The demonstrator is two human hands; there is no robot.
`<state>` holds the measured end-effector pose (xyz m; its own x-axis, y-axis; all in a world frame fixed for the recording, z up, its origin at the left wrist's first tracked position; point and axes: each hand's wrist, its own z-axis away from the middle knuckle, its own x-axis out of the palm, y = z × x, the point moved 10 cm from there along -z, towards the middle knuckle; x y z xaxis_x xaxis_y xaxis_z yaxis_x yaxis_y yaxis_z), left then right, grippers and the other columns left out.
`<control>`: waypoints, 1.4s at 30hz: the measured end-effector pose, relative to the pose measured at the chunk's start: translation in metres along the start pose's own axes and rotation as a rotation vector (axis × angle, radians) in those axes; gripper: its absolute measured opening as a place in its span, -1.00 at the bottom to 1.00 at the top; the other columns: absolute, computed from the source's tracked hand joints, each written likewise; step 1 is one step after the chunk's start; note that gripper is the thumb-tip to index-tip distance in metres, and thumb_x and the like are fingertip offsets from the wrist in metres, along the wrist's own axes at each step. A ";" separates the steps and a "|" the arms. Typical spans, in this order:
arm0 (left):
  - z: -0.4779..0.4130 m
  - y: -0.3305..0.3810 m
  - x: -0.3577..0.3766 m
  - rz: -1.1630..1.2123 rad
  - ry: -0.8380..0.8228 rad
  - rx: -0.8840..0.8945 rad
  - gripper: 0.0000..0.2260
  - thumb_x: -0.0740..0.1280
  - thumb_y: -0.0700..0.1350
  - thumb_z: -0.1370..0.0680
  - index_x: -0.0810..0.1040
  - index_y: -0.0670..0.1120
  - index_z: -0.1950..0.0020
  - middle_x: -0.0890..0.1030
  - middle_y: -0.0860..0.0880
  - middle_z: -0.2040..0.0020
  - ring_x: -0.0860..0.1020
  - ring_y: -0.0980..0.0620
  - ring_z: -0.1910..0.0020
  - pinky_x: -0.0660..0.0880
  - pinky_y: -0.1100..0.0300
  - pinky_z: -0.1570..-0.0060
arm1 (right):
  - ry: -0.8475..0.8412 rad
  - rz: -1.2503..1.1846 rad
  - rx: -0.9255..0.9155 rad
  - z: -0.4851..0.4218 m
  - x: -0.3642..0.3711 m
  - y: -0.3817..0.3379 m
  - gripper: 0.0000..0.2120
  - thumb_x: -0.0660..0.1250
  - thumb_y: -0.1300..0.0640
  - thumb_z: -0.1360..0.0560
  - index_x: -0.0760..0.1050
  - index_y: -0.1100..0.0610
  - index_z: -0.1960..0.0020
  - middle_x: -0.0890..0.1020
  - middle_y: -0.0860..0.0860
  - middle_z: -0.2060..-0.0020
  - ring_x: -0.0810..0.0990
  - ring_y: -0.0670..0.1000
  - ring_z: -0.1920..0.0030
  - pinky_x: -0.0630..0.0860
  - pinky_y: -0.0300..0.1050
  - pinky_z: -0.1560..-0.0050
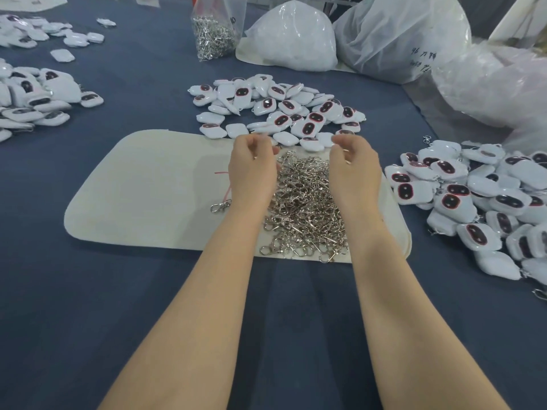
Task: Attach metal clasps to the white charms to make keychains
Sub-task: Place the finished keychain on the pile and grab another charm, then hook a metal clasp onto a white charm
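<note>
Head view: left hand (251, 173) and right hand (355, 173) over the clasp pile (305, 202) on the white mat (148, 196), fingers curled; can't tell if either holds anything. White charms (281, 110) heaped just beyond the mat on the counter (88, 291).

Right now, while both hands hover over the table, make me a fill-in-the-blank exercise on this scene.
The heap of silver metal clasps rests on a cream felt ____. The lone silver clasp lies to the ____ of the left hand. The clear plastic bag beyond the white charms with dark oval faces holds more ____. Missing words: mat, left, clasps.
</note>
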<state>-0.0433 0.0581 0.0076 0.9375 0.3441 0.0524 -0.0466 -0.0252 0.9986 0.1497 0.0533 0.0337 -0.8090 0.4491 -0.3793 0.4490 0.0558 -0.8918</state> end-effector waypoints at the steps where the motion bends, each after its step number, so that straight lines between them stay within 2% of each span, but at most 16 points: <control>1: 0.000 -0.002 -0.001 0.021 0.008 -0.017 -0.93 0.16 -0.10 -0.61 0.42 0.00 0.03 0.58 0.08 0.11 0.47 0.26 0.42 0.45 0.35 0.40 | -0.042 0.113 -0.038 -0.001 0.006 -0.002 -0.74 0.16 0.15 -0.58 0.49 0.04 -0.23 0.53 -0.09 -0.16 0.47 -0.09 -0.20 0.35 -0.38 -0.06; 4: -0.002 -0.005 -0.003 0.070 0.023 -0.051 -0.93 0.16 -0.11 -0.61 0.43 -0.01 0.03 0.59 0.08 0.12 0.47 0.27 0.44 0.44 0.34 0.39 | -0.205 0.429 -0.068 -0.009 0.035 0.003 -0.64 0.16 0.06 -0.59 0.38 0.02 -0.38 0.38 0.11 -0.37 0.34 0.14 -0.35 0.28 -0.03 -0.33; 7: -0.004 -0.007 -0.006 0.102 0.041 -0.066 -0.91 0.17 -0.12 -0.60 0.43 0.01 0.08 0.59 0.08 0.14 0.48 0.23 0.42 0.41 0.28 0.31 | -0.287 0.604 0.028 -0.019 0.051 0.013 -0.57 0.12 -0.08 -0.60 0.27 -0.06 -0.46 0.34 0.19 -0.39 0.29 0.24 -0.39 0.17 0.14 -0.43; 11: -0.005 -0.008 -0.006 0.117 0.044 -0.079 -0.89 0.18 -0.13 -0.60 0.43 0.01 0.10 0.59 0.08 0.16 0.47 0.26 0.47 0.41 0.29 0.33 | -0.316 0.667 0.132 -0.026 0.065 0.023 -0.60 0.09 -0.13 -0.59 0.28 -0.17 -0.42 0.37 0.13 -0.39 0.23 0.23 -0.42 -0.07 0.29 -0.43; 15: -0.004 -0.009 -0.002 0.116 0.031 -0.081 -0.90 0.18 -0.15 -0.59 0.44 -0.01 0.11 0.59 0.07 0.16 0.47 0.24 0.46 0.41 0.27 0.33 | -0.297 0.714 0.122 -0.030 0.073 0.020 -0.64 0.10 -0.04 -0.59 0.36 -0.11 -0.37 0.34 0.11 -0.39 0.21 0.21 -0.43 -0.08 0.31 -0.43; 20: -0.004 -0.008 -0.003 0.109 0.038 -0.073 -0.89 0.19 -0.15 -0.58 0.44 -0.01 0.12 0.58 0.07 0.18 0.50 0.17 0.38 0.45 0.19 0.27 | -0.172 0.564 0.067 -0.032 0.064 0.011 -0.75 0.23 0.12 -0.54 0.55 -0.06 -0.18 0.44 0.10 -0.28 0.44 0.15 -0.26 0.18 0.13 -0.41; 22: -0.004 -0.007 -0.003 0.074 0.031 -0.059 -0.90 0.19 -0.15 -0.58 0.44 0.01 0.10 0.57 0.06 0.15 0.53 0.09 0.26 0.51 0.09 0.13 | -0.162 0.402 0.024 -0.031 0.062 0.005 -0.76 0.21 0.22 -0.53 0.58 0.03 -0.08 0.49 0.11 -0.24 0.55 0.10 0.00 0.42 -0.03 -0.18; 23: -0.003 -0.006 -0.002 0.044 0.021 -0.044 -0.93 0.20 -0.14 -0.57 0.45 0.01 0.05 0.56 0.05 0.08 0.56 0.06 0.16 0.55 0.03 0.01 | -0.158 0.321 -0.014 -0.029 0.060 0.000 -0.77 0.20 0.26 -0.53 0.58 0.08 -0.06 0.50 0.11 -0.22 0.53 0.06 0.10 0.44 -0.13 -0.03; 25: -0.002 -0.003 0.001 -0.034 -0.008 -0.002 -0.84 0.22 -0.10 -0.58 0.46 0.00 -0.15 0.52 0.07 -0.05 0.57 0.05 0.01 0.53 -0.07 -0.12 | -0.119 0.218 -0.112 -0.025 0.052 -0.015 -0.80 0.20 0.30 -0.53 0.53 0.12 -0.06 0.52 0.08 -0.15 0.47 -0.04 0.09 0.36 -0.27 0.06; 28: 0.000 0.004 0.006 -0.075 -0.036 0.066 -0.66 0.26 -0.03 -0.58 0.38 0.01 -0.35 0.46 0.11 -0.09 0.53 0.19 0.07 0.54 -0.05 -0.10 | -0.177 -0.031 -0.189 -0.016 0.048 -0.038 -0.84 0.26 0.30 -0.51 0.45 0.07 0.00 0.55 -0.10 0.06 0.51 -0.23 0.14 0.38 -0.45 0.12; 30: 0.000 0.011 0.003 -0.066 -0.003 0.116 -0.69 0.28 -0.06 -0.57 0.43 -0.04 -0.31 0.48 0.13 0.03 0.50 0.20 0.13 0.53 -0.04 -0.11 | -0.268 -0.157 -0.152 -0.009 0.056 -0.044 -0.87 0.30 0.27 -0.51 0.44 0.06 0.04 0.59 -0.08 0.12 0.56 -0.22 0.17 0.49 -0.31 0.09; 33: 0.001 0.021 -0.016 0.025 0.128 0.158 -0.84 0.32 -0.15 -0.55 0.49 -0.05 -0.12 0.51 0.08 0.11 0.51 0.12 0.17 0.54 -0.07 -0.07 | -0.302 -0.351 -0.018 0.003 0.063 -0.039 -0.91 0.28 0.27 -0.55 0.45 0.11 -0.01 0.63 0.06 0.06 0.62 -0.01 0.11 0.59 -0.04 -0.03; 35: 0.002 0.025 -0.036 0.128 0.257 0.179 -0.89 0.32 -0.18 -0.54 0.47 -0.03 -0.04 0.52 0.09 0.12 0.53 0.13 0.17 0.55 -0.07 -0.04 | -0.302 -0.170 -0.067 0.011 0.066 -0.039 -0.88 0.28 0.21 -0.56 0.47 0.10 -0.09 0.60 -0.02 0.03 0.60 -0.05 0.07 0.54 -0.12 -0.03; 37: 0.001 0.026 -0.053 0.280 0.352 0.180 -0.91 0.32 -0.19 -0.54 0.44 -0.05 0.02 0.50 0.10 0.13 0.54 0.24 0.23 0.59 0.07 0.09 | -0.436 0.127 -0.196 0.026 0.082 -0.039 -0.73 0.32 0.14 -0.54 0.48 0.08 -0.23 0.57 -0.04 -0.07 0.54 -0.07 0.00 0.45 -0.16 -0.07; 40: -0.003 0.020 -0.058 0.475 0.365 0.132 -0.89 0.34 -0.19 -0.54 0.41 -0.08 0.06 0.49 -0.03 0.04 0.55 0.24 0.23 0.54 0.31 0.24 | -0.699 0.582 -0.399 0.064 0.118 -0.035 -0.68 0.32 0.12 -0.48 0.52 0.03 -0.23 0.49 0.05 -0.20 0.40 0.12 -0.18 0.29 0.08 -0.22; 42: -0.003 0.018 -0.052 0.495 0.335 0.108 -0.86 0.36 -0.19 -0.54 0.39 -0.11 0.03 0.47 -0.09 -0.02 0.57 0.21 0.22 0.54 0.31 0.22 | -0.692 0.689 -0.499 0.075 0.124 -0.042 -0.73 0.27 0.18 -0.45 0.53 0.09 -0.15 0.46 0.09 -0.13 0.35 0.19 -0.19 0.23 0.12 -0.18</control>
<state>-0.0940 0.0430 0.0225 0.6528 0.5437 0.5274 -0.3978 -0.3464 0.8495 0.0019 0.0401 0.0059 -0.2931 -0.0667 -0.9537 0.8636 0.4095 -0.2941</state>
